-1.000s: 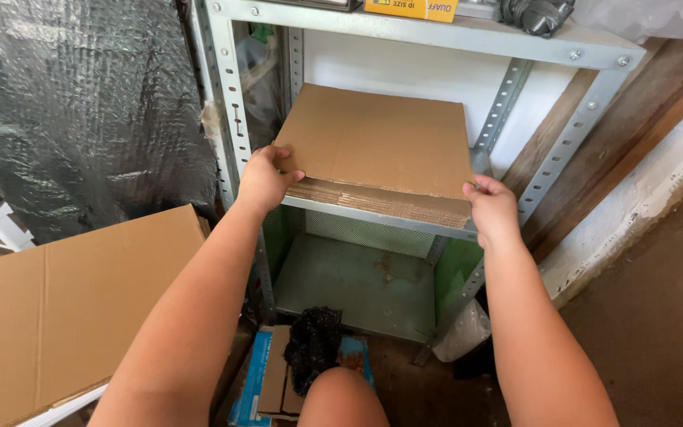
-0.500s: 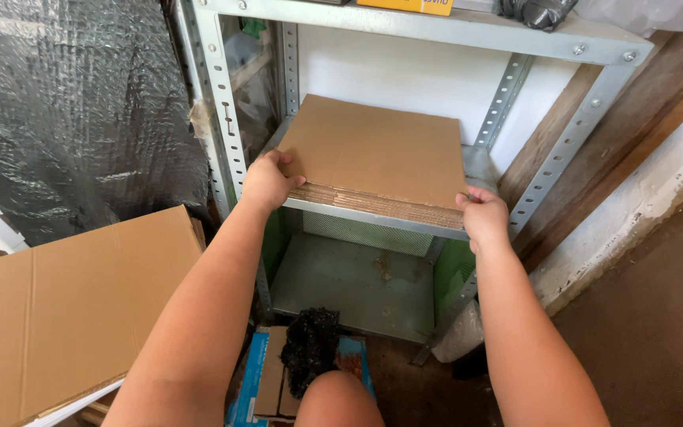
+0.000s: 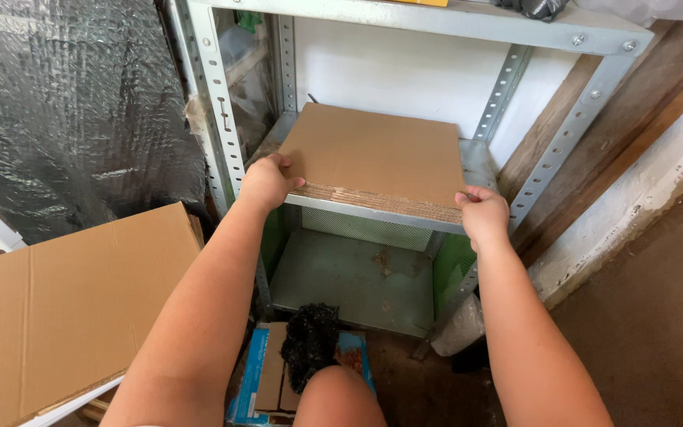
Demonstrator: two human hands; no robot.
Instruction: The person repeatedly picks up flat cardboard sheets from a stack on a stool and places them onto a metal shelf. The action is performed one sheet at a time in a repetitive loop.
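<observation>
— Since a second ago: stack of cardboard sheets (image 3: pixel 373 158) lowered flat and slid deeper onto the middle shelf (image 3: pixel 480 162) of the metal rack (image 3: pixel 223 111).

— Grip?

— Left hand (image 3: pixel 266 180) closed on the stack's near-left corner, right hand (image 3: pixel 482 215) curled at the near-right corner. Stack straight ahead of both hands, front edge crosswise over the shelf lip; neither hand nearer.

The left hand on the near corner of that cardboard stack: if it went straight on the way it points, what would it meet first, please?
Probably the stack of cardboard sheets itself, which the left hand already grips on the metal shelf. Beyond it, likely the white back panel, though depth is unclear.
</observation>
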